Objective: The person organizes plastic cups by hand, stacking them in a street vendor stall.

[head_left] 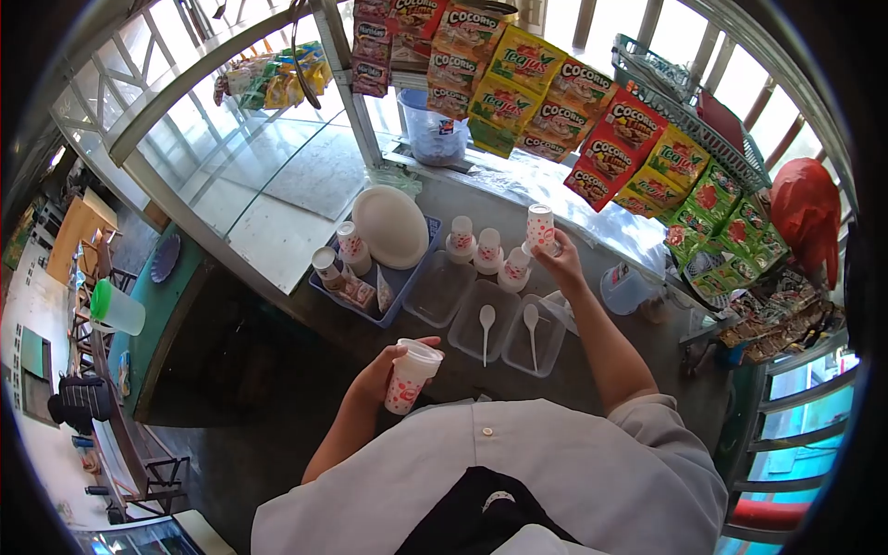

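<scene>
My left hand (381, 370) holds a white paper cup with red dots (408, 377) close to my chest, its clear lid on top. My right hand (558, 259) reaches out over the counter and grips a second dotted cup (539, 228) upright. Just beside it stand three upside-down cups (487, 252). Below them lie clear plastic trays (437, 292), two of which each hold a white plastic spoon (486, 322).
A blue tray (396, 281) holds a stack of white plates (390, 225), two dotted cups and sachets. Snack packets (592, 120) hang above the counter. A clear jug (622, 289) stands at right, a glass display case (250, 176) at left.
</scene>
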{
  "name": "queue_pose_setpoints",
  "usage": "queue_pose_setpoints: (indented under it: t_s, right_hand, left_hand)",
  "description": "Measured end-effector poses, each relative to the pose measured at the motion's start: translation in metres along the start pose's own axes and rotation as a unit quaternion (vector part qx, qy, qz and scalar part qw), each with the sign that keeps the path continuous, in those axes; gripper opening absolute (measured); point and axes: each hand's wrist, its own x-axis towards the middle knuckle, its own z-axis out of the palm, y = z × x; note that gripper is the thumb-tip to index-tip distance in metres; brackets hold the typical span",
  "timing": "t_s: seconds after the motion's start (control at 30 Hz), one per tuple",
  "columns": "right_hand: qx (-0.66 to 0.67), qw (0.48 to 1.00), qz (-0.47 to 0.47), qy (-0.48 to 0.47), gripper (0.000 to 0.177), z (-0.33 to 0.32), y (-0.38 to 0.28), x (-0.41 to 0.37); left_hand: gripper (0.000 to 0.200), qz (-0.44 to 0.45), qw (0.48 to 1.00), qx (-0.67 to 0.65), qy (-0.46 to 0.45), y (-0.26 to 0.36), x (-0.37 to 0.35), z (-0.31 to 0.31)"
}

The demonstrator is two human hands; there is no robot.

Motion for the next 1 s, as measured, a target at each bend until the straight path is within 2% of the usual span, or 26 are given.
queue_pose_setpoints:
  t_s: [0.07,0.1,0.17,0.2,0.27,0.37,0.5,0.6,0.67,0.73,0.8,0.87,0.9,0.93,1.0]
  right_hand:
    - [-0.119,0.989,-0.069,0.052,0.067,0.011,0.010,-0.002]
    - [-0.118,0.990,-0.067,0.049,0.067,0.013,0.023,-0.003]
    - [-0.324,0.938,-0.091,0.084,0.067,0.013,0.053,-0.006]
    - [-0.324,0.938,-0.089,0.081,0.067,0.018,0.049,-0.011]
    - [-0.392,0.918,0.019,0.062,0.064,0.029,0.038,-0.021]
    - [-0.424,0.898,0.076,0.084,0.063,0.031,0.043,-0.022]
    - [-0.428,0.897,0.032,0.108,0.063,0.032,0.041,-0.025]
    - [-0.398,0.906,0.068,0.130,0.062,0.033,0.047,-0.024]
    - [-0.376,0.903,-0.108,0.175,0.059,0.030,0.059,-0.022]
    - [-0.346,0.909,-0.127,0.194,0.055,0.034,0.038,-0.018]
    - [-0.321,0.915,-0.134,0.207,0.051,0.037,0.028,-0.022]
    - [-0.216,0.942,-0.084,0.241,0.045,0.031,0.023,-0.021]
    - [-0.219,0.940,-0.080,0.247,0.045,0.029,0.019,-0.023]
    - [-0.127,0.961,-0.017,0.246,0.045,0.026,0.010,-0.025]
    - [0.064,0.964,0.098,0.237,0.048,0.021,-0.008,-0.023]
  left_hand:
    - [0.077,0.009,1.000,-0.009,-0.016,0.003,0.001,0.005]
    - [0.078,0.012,1.000,0.001,-0.010,0.004,0.001,0.005]
    - [0.077,0.017,1.000,0.004,-0.002,0.007,-0.003,0.002]
    - [0.077,0.022,1.000,0.010,0.003,0.009,-0.005,0.000]
    - [0.077,0.028,1.000,0.010,0.011,0.011,-0.009,-0.004]
    - [0.077,0.036,0.999,0.012,0.017,0.013,-0.016,-0.012]
    - [0.078,0.044,0.998,0.015,0.029,0.018,-0.024,-0.020]
    - [0.078,0.029,0.999,0.004,0.022,0.026,-0.025,-0.029]
    - [0.078,0.034,0.999,0.002,0.015,0.029,-0.028,-0.035]
    - [0.079,0.040,0.999,-0.001,0.006,0.043,-0.023,-0.041]
    - [0.078,0.046,0.997,-0.036,-0.045,0.057,-0.021,-0.048]
    - [0.078,0.043,0.997,-0.055,-0.037,0.066,-0.019,-0.053]
    - [0.078,0.043,0.997,-0.059,-0.021,0.072,-0.018,-0.055]
    - [0.078,0.043,0.997,-0.062,-0.007,0.078,-0.017,-0.058]
    - [0.079,0.040,0.997,-0.062,-0.019,0.092,-0.015,-0.064]
